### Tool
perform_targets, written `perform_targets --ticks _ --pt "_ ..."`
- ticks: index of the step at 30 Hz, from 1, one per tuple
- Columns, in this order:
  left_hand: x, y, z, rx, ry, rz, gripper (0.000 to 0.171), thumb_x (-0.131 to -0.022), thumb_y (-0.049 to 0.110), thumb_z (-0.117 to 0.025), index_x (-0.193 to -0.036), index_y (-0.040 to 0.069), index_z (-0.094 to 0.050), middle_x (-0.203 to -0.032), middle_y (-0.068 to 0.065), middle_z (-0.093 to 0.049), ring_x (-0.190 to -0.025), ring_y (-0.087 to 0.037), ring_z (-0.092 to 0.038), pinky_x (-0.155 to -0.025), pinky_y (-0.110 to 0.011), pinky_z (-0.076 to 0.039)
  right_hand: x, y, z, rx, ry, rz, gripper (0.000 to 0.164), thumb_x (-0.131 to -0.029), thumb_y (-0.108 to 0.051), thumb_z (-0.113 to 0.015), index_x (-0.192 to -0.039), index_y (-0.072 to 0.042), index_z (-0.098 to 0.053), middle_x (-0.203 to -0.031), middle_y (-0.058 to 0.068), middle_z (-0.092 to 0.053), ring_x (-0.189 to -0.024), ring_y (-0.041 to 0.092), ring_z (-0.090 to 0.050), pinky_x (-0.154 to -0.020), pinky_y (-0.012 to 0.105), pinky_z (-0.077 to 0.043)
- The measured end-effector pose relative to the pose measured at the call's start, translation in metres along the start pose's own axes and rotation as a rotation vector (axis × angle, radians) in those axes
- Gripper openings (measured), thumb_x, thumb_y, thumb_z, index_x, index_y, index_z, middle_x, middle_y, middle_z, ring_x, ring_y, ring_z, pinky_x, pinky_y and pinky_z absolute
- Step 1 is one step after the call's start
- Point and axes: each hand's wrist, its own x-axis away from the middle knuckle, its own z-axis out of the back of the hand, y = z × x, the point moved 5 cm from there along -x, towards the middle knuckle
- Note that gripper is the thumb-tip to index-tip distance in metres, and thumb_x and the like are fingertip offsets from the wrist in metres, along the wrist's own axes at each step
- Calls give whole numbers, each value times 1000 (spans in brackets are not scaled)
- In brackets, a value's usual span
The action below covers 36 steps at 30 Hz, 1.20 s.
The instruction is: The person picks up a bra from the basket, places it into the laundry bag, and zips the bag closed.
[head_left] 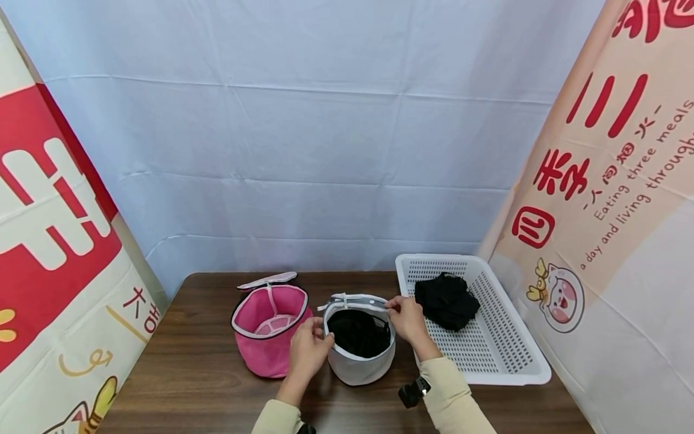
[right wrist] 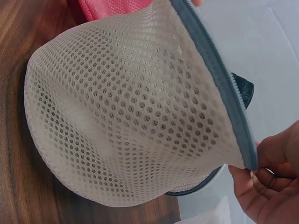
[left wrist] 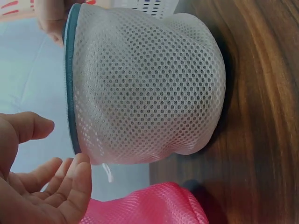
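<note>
A white mesh laundry bag (head_left: pixel 360 369) with a grey zipper edge (right wrist: pixel 217 74) stands upright on the table, its top open. Black cloth (head_left: pixel 358 333) lies inside it. At the bag's right rim, my right hand (head_left: pixel 408 319) pinches the zipper edge between thumb and fingers, as the right wrist view shows. My left hand (head_left: pixel 310 348) is at the opposite side of the rim. In the left wrist view its fingertips (left wrist: pixel 83 161) touch the rim's lower end, while the thumb stands apart from it.
To the left stands a pink mesh laundry bag (head_left: pixel 259 357) with its lid (head_left: pixel 268 280) folded back. A white perforated basket (head_left: pixel 534 361) on the right holds another bundle of black cloth (head_left: pixel 447 300). Behind the wooden table (head_left: pixel 179 361) hangs a pale cloth (head_left: pixel 325 144).
</note>
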Motion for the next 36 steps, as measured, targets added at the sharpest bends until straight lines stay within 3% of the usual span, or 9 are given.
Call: perform_targets --ticks 5,10,13,23,30,36 --pt "1 6 0 -80 17 -69 32 -71 14 -75 -98 3 -64 -77 -1 -54 -68 -15 -53 -62 -33 -42 0 1 0 -6 3 -4 8 -79 2 -65 -79 -5 -68 -73 3 -62 -67 20 -56 -64 36 -45" --pt "3 25 -2 -242 63 -285 31 -72 19 -74 -100 8 -68 -87 -6 -57 -75 -26 -58 -63 -40 -47 2 3 0 -5 6 -7 8 -79 2 -65 -79 -6 -68 -74 2 -63 -67 20 -55 -65 37 -45" --pt "3 35 -8 -275 51 -368 27 -73 21 -74 -97 11 -69 -90 -7 -59 -78 -27 -59 -61 -42 -47 2 5 0 8 4 -12 8 -79 2 -65 -79 -6 -68 -74 2 -62 -67 20 -55 -65 37 -44" --pt "1 47 -24 -286 -31 -440 27 -73 25 -74 -97 13 -69 -94 -6 -59 -84 -25 -57 -66 -41 -46 2 2 -2 -14 -2 -19 10 -80 2 -64 -79 -6 -68 -75 2 -63 -68 19 -56 -65 37 -45" --pt "-1 52 -32 -262 -29 -522 31 -75 31 -73 -100 13 -69 -96 -5 -59 -88 -22 -57 -63 -40 -46 2 -1 -1 -17 9 -5 8 -79 2 -65 -78 -5 -68 -75 3 -64 -71 23 -58 -67 39 -46" --pt "-2 54 -43 -265 -65 -565 34 -77 32 -71 -105 13 -69 -106 -9 -59 -99 -26 -53 -76 -46 -45 1 -3 -2 -10 2 8 8 -79 2 -65 -79 -5 -68 -75 3 -63 -70 22 -57 -66 39 -45"
